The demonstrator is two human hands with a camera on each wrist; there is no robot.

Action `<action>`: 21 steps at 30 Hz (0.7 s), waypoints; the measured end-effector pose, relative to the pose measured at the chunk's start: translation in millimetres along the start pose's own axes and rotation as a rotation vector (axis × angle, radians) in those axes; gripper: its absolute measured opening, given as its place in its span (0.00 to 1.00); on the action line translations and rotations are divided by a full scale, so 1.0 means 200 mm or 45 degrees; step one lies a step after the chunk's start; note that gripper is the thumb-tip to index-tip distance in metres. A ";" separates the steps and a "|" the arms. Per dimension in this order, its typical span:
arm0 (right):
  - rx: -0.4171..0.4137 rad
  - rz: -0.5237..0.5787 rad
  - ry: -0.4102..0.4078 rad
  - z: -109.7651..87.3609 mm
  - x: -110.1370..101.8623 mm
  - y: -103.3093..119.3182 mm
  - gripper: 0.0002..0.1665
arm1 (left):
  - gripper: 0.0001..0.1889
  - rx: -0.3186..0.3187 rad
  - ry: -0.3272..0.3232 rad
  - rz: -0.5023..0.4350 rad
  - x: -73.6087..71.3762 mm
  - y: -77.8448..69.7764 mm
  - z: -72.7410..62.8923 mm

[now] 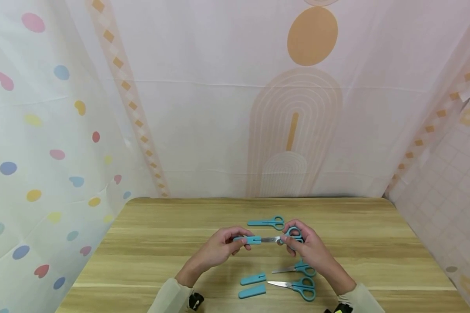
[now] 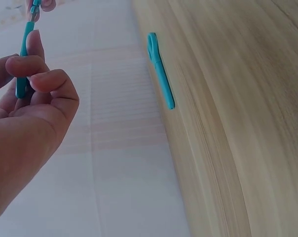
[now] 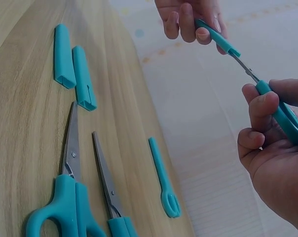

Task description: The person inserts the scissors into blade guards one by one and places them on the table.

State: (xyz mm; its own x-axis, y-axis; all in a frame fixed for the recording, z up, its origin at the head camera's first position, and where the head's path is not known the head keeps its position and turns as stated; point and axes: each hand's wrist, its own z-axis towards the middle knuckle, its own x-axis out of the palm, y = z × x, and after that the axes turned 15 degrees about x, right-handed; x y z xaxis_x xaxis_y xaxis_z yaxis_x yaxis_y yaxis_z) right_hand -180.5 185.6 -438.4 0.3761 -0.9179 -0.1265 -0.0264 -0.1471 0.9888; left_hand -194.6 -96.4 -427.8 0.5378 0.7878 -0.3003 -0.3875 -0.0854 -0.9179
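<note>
My left hand (image 1: 220, 247) pinches a teal scissors sheath (image 1: 253, 240) above the table. Opposite it, my right hand (image 1: 306, 246) grips a pair of teal-handled scissors (image 1: 296, 233) by the handles. The blades point left, their tips inside the sheath's mouth, with a length of bare metal showing between sheath and handles. In the right wrist view the held sheath (image 3: 219, 37) and held scissors (image 3: 283, 116) form one slanting line. Below the hands lie two unsheathed pairs, the front scissors (image 1: 297, 287) and the rear scissors (image 1: 300, 268), partly behind my right hand.
Two loose teal sheaths, an upper sheath (image 1: 253, 278) and a lower sheath (image 1: 252, 291), lie left of the bare blades. Farther back on the wooden table (image 1: 149, 243) is a sheathed pair of scissors (image 1: 267, 222). A patterned curtain (image 1: 203, 130) hangs behind the table's far edge.
</note>
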 end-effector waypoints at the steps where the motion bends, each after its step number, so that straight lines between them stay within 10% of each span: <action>1: 0.000 0.003 0.003 0.00 0.00 0.00 0.17 | 0.11 0.001 0.000 0.001 0.00 0.00 0.00; 21: -0.034 -0.011 0.013 0.02 0.04 -0.01 0.12 | 0.11 -0.016 0.013 -0.020 0.02 -0.02 0.00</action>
State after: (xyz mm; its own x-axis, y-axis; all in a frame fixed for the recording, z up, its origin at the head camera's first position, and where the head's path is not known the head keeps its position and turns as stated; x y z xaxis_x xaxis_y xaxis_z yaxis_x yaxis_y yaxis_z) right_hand -180.1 176.9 -442.1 0.3859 -0.9127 -0.1346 0.0019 -0.1451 0.9894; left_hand -191.4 -92.8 -424.9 0.5512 0.7829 -0.2884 -0.3698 -0.0806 -0.9256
